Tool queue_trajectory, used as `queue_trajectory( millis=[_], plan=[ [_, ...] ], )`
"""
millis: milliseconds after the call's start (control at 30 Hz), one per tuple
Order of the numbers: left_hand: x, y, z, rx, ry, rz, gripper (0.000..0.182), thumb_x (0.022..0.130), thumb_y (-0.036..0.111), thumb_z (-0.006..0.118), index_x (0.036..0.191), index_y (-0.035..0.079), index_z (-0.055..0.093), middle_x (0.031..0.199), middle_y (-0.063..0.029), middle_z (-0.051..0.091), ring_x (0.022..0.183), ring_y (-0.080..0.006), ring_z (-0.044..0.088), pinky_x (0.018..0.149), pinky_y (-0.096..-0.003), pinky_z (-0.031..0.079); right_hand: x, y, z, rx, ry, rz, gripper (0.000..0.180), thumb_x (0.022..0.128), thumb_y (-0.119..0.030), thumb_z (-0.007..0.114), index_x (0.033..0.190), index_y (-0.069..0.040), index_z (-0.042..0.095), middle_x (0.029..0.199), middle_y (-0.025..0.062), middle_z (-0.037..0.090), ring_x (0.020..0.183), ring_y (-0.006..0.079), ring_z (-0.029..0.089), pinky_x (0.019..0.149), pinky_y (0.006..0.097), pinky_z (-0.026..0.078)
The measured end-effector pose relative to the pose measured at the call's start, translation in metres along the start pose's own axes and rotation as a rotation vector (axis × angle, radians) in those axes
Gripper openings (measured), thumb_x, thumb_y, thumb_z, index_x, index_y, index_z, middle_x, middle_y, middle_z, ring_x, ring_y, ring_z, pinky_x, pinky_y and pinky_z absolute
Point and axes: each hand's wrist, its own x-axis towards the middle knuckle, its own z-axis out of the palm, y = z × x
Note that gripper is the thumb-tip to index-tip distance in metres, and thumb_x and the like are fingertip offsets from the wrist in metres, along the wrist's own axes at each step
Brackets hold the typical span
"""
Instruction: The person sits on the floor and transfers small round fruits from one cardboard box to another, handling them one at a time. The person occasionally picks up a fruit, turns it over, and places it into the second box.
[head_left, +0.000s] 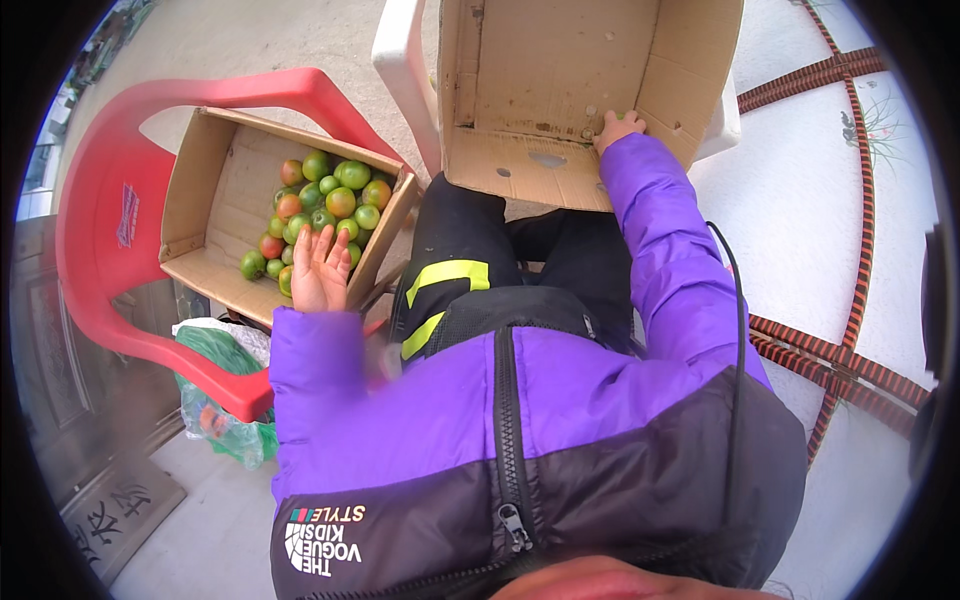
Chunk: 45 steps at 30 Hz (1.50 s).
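My left hand (319, 271) is palm up with its fingers apart, holding nothing. It is over the near side of a cardboard box (217, 191) of green and reddish tomatoes (321, 196), which are heaped toward the box's right side. My right hand (619, 130) reaches into a second cardboard box (559, 56), down at its near right corner. A bit of green thing (620, 115) shows between its fingers; the fingers hide most of it. The visible floor of this second box is bare apart from stains and holes.
The tomato box rests on a red plastic chair (94, 225). Behind the second box is a white plastic chair (405, 64). Green and clear plastic bags (225, 405) lie below the red chair's arm. Red-and-black striped bands (859, 240) cross the white surface at right.
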Motion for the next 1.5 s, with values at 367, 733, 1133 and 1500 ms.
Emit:
queue_trajectory(
  millis=[367,733,1133,1500],
  plan=[
    [-0.005,-0.001,0.010,0.089,-0.001,-0.026,0.042,0.096,0.030,0.058,0.133,0.014,0.044,0.127,-0.0102,0.052,0.106,-0.0195,0.058,0.077,-0.0270,0.053,0.012,-0.024,0.004,-0.342,-0.077,-0.028,0.042,0.089,-0.034,0.058,0.127,-0.017,0.060,0.129,0.0216,0.054,0.128,0.0431,0.037,0.093,0.0634,0.039],
    [-0.015,-0.006,0.022,0.169,-0.056,-0.044,0.049,0.098,0.035,0.054,0.140,0.014,0.040,0.129,-0.0080,0.051,0.104,-0.0169,0.058,0.077,-0.0257,0.051,-0.007,0.006,0.012,1.018,0.119,-0.118,0.044,0.079,-0.016,0.068,0.122,-0.021,0.061,0.114,0.0158,0.057,0.098,0.0293,0.063,0.088,0.0384,0.052],
    [-0.045,-0.031,0.055,0.248,-0.459,-0.370,0.061,0.100,0.054,0.037,0.143,0.011,0.036,0.126,-0.0080,0.057,0.107,-0.0191,0.061,0.076,-0.0282,0.053,-0.200,-0.137,-0.127,1.945,-0.655,-0.751,0.039,0.092,-0.006,0.059,0.129,-0.008,0.050,0.117,0.0102,0.054,0.104,0.0172,0.059,0.088,0.0306,0.053],
    [-0.044,-0.018,0.055,0.016,-0.453,-0.261,0.036,0.100,0.021,0.043,0.132,0.005,0.046,0.104,-0.0030,0.059,0.081,-0.0114,0.056,0.069,-0.0241,0.047,-0.224,-0.172,-0.122,1.840,-0.638,-0.750,0.036,0.095,-0.006,0.056,0.129,-0.007,0.048,0.114,0.0098,0.061,0.102,0.0139,0.060,0.087,0.0274,0.051]
  ],
)
